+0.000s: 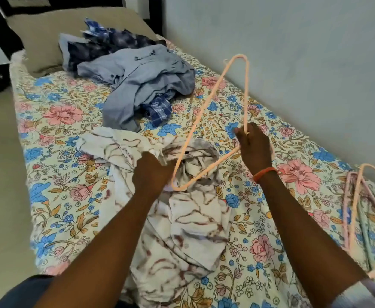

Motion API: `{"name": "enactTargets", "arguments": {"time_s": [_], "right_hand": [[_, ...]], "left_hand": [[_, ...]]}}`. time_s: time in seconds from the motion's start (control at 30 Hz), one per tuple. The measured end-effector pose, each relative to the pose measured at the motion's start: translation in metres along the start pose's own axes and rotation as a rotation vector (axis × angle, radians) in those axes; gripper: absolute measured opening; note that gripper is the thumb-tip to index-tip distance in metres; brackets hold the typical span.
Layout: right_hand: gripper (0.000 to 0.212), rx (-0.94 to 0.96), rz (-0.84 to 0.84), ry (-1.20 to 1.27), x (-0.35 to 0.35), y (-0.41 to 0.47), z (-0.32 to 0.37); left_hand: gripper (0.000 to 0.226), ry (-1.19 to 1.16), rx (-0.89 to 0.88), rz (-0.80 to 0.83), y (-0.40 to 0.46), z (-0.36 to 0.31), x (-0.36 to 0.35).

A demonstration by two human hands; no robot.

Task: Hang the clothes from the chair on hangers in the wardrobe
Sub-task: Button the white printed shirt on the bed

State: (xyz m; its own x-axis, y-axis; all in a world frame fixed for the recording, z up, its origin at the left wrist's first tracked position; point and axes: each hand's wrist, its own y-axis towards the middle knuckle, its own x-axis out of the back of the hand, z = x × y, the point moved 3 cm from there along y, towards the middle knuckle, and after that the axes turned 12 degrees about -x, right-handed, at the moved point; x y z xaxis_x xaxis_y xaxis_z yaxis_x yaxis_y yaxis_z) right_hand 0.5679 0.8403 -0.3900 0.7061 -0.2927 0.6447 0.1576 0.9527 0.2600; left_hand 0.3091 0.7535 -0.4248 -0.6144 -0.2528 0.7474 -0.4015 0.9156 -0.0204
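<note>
1. The right hand [254, 147] is curled round one side of a pink hanger [213, 121], gripping it near the middle of that side; an orange band [264, 173] sits on its wrist.
2. The hanger is held up above the bed [55, 196], tilted, with one corner high near the wall [293, 52] and the lowest corner down over the white shirt [188, 218].
3. The left hand [152, 174] grips a fold of the white shirt with brown markings, fingers closed on the cloth just beside the hanger's lower corner.
4. The shirt lies crumpled on the floral sheet, reaching from between the hands back toward the person.
5. Further up the bed lies a heap of clothes [137, 78]: grey-blue garments on top, a blue checked one beneath, and a darker patterned one behind.
6. A tan pillow [48, 38] rests at the head of the bed.
7. At the right edge lie more hangers [357, 196], probably two or three; blur hides the count.
</note>
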Motion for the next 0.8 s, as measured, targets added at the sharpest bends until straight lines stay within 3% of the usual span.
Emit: {"name": "enactTargets", "arguments": {"time_s": [0.07,0.13,0.2,0.37,0.67,0.8], "right_hand": [[0.034,0.012,-0.016,-0.024,-0.001,0.003,-0.001],[0.03,0.009,-0.024,0.004,-0.001,0.006,-0.001],[0.029,-0.026,-0.077,0.094,0.004,0.014,-0.001],[0.027,-0.084,-0.304,0.28,0.015,0.025,0.024],[0.024,0.327,-0.244,0.316,0.012,-0.019,0.161],[0.024,0.359,-0.332,0.353,0.014,-0.034,0.217]], "left_hand": [[0.048,0.011,-0.054,0.006,-0.001,-0.003,-0.009],[0.019,0.005,-0.093,-0.066,0.003,-0.006,-0.007],[0.008,-0.008,-0.114,-0.172,0.008,-0.005,0.004],[0.016,-0.093,-0.219,-0.306,0.004,-0.023,0.05],[0.023,-0.042,-0.153,-0.465,-0.001,-0.033,0.174],[0.014,0.048,-0.198,-0.52,0.005,0.0,0.243]]}}
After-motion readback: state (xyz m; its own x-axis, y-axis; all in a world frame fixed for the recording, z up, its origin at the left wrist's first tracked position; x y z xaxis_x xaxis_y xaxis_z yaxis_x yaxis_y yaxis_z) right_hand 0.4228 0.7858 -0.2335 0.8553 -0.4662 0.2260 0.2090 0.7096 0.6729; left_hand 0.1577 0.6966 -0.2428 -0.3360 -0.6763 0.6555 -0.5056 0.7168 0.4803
